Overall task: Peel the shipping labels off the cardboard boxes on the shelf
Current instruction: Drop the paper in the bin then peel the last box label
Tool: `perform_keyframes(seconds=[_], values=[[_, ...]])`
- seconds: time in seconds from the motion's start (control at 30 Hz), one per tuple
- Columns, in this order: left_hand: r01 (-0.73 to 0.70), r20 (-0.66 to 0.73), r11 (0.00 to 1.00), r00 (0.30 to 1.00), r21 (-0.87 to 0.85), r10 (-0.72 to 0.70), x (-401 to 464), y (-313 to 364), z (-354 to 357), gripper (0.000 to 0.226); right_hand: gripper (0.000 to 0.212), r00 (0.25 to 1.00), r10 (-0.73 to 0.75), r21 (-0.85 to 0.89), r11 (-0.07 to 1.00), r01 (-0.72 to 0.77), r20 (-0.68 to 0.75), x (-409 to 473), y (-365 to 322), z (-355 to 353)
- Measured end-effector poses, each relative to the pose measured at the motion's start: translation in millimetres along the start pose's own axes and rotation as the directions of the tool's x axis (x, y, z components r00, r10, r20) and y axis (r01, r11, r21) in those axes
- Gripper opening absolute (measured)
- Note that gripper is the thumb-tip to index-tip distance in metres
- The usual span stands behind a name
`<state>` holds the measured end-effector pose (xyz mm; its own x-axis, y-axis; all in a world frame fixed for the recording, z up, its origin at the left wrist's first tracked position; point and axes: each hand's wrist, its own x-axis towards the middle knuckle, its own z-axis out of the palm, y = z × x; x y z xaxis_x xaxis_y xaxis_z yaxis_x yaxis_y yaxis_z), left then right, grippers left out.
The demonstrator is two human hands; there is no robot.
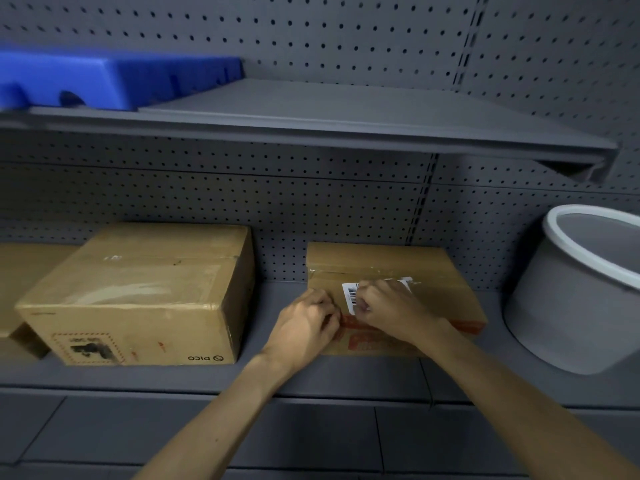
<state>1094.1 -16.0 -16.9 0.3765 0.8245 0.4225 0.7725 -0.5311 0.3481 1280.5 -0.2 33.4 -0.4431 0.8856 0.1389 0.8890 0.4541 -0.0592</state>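
Label [350, 296], white with a barcode, sits on top of the flat cardboard box [398, 271] at about four o'clock in the view, lying across a strip of clear tape. The right hand [389, 311] covers most of it, fingers curled down over its near edge as if pinching or scratching at a corner, though the exact grip is hidden under the knuckles. The left hand [306, 322] rests at nine o'clock of the label with its fingers curled against the box's near left corner, seemingly bracing it; whether it grips anything I cannot tell. Judging by its look, the label is thin paper on adhesive: light, limp, and apt to tear if pulled fast or straight up, so a lifted corner, drawn back low and slowly, is the likely place to take hold. Where it overlaps the glossy tape it should release more easily than from bare cardboard, which may shed its surface. The box looks light enough to slide, hence the steadying hand. At nine o'clock of this box stands a taller taped box [138, 292], and at three o'clock a grey bucket [571, 306] with a white rim. A blue plastic bin [104, 81] lies on the upper shelf [346, 109] at eleven o'clock.
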Motion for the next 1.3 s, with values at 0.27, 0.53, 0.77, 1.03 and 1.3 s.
perform_keyframes(seconds=[0.27, 0.53, 0.77, 1.03, 1.3], values=[[0.005, -0.013, 1.0, 1.0, -0.003, -0.005, -0.2, 1.5, -0.1, 0.022, 0.028, 0.997, 0.069, 0.136, 0.988, -0.074, 0.041, -2.5, 0.4, -4.1], [0.004, -0.005, 1.0, 1.0, -0.006, -0.004, -0.5, 2.1, -1.4, 0.022, 0.028, 0.996, 0.073, 0.145, 0.986, -0.079, 0.044, 0.2, 1.3, -2.0], [0.013, -0.013, 1.0, 1.0, -0.009, -0.013, 0.1, 2.5, -0.7, 0.022, 0.027, 0.999, 0.028, 0.068, 0.997, -0.031, 0.04, 0.4, 0.6, 0.4], [0.005, -0.006, 1.0, 1.0, 0.0, -0.005, 0.4, 4.3, -2.4, 0.026, 0.015, 0.988, 0.144, 0.286, 0.946, -0.153, 0.053, 1.4, 8.7, 5.1], [0.03, 0.025, 0.999, 0.999, 0.021, -0.03, 1.3, 5.6, -2.3, 0.027, 0.009, 0.995, 0.09, 0.202, 0.975, -0.097, 0.047, -0.5, 3.2, 5.5]])
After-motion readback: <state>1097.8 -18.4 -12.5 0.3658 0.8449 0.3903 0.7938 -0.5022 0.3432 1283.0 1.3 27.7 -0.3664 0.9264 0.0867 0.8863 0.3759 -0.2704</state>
